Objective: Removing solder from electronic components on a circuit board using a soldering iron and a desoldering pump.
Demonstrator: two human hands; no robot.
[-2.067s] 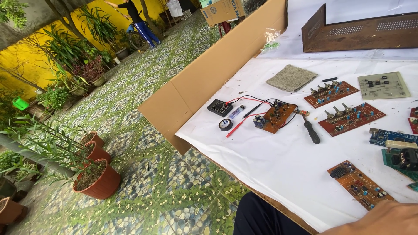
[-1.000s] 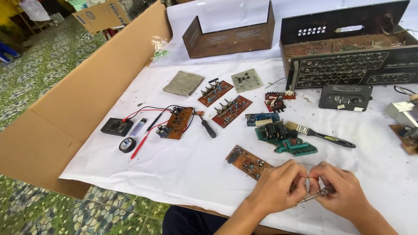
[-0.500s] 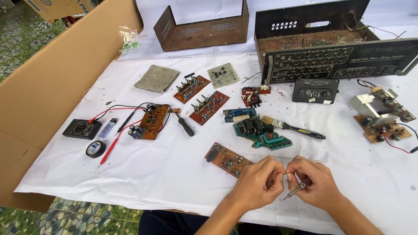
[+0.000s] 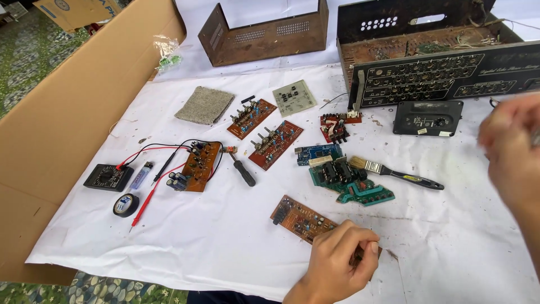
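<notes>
A brown circuit board (image 4: 304, 218) is pinched by the curled left hand (image 4: 337, 262); the blurred right hand's (image 4: 512, 152) fingers cannot be told.

You have open white cloth (image 4: 225, 247) along the near edge, left of your left hand (image 4: 337, 267), which rests curled on the brown circuit board (image 4: 301, 217). Bare sheet runs past it on the right, below the black-handled paintbrush (image 4: 396, 174). Your right hand (image 4: 514, 149) is raised and blurred at the right edge. The green circuit boards (image 4: 349, 183) crowd the middle. On the left, the black multimeter (image 4: 108, 177), its red and black leads (image 4: 152, 191) and the roll of black tape (image 4: 126, 205) block the way. The tall cardboard wall (image 4: 67, 112) closes that side; the dark metal amplifier chassis (image 4: 433, 62) bars the far right.
</notes>
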